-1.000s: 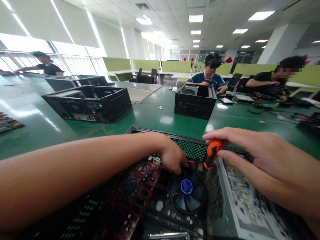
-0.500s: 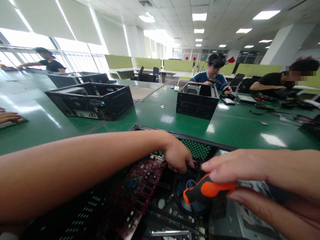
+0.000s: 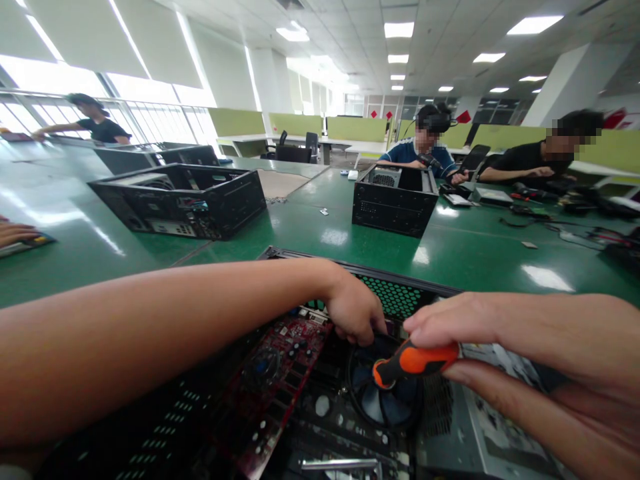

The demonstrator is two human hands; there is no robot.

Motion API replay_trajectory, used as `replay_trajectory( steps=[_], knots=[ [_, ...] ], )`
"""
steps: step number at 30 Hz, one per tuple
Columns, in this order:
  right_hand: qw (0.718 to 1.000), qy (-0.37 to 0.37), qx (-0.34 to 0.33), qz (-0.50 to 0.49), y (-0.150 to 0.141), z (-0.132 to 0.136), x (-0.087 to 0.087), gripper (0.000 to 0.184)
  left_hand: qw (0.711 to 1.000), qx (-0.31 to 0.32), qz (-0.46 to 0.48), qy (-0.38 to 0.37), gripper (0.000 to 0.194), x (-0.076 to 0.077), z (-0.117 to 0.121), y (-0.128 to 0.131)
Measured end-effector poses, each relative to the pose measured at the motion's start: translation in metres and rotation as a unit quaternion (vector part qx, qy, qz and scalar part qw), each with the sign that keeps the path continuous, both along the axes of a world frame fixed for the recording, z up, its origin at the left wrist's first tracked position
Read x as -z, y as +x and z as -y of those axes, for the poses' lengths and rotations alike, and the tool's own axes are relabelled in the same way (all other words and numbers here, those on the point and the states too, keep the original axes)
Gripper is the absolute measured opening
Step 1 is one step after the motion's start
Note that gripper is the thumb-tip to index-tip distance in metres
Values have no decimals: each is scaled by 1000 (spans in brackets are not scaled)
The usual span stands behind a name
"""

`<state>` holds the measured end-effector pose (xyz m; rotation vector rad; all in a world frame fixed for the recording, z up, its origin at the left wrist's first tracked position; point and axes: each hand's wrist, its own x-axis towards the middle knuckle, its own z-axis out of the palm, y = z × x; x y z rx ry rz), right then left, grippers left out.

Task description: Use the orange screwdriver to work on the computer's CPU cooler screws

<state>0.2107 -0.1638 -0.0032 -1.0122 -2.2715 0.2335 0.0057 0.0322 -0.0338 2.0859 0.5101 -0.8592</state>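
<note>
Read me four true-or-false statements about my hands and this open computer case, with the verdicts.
1. The right hand holds an orange-and-black tool handle. True.
2. The left hand is outside the open case. False: it reaches inside, by the rim of the fan.
3. A red circuit board sits left of the fan. True.
4. No other cases are in sight. False: more black cases stand on the green table.

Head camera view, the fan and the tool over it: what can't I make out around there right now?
In the head view:
Hub of the fan: largely covered by the orange-and-black tool.
Tip of that tool: too dark to pick out against the fan.
Fingertips of the left hand: partly hidden by the hand itself.
Near end of the red circuit board: cut off by the bottom edge.
</note>
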Motion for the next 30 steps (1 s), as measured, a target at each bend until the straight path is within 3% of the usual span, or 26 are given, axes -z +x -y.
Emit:
replay_trajectory(
  steps=[3,7,13,30],
  knots=[
    [1000,1,-2,16,-2,1,0,32,1000,-5,-1,-1,7,-2,2,1],
    [1000,-8,4,-18,0,3,6,19,1000,-2,-6,10,6,-6,4,2],
    [1000,-1,9,-26,-1,4,12,24,1000,2,-10,13,8,-7,6,1],
    [1000,-7,27,-6,-6,6,3,18,1000,17,1,17,8,-4,1,3]
  ],
)
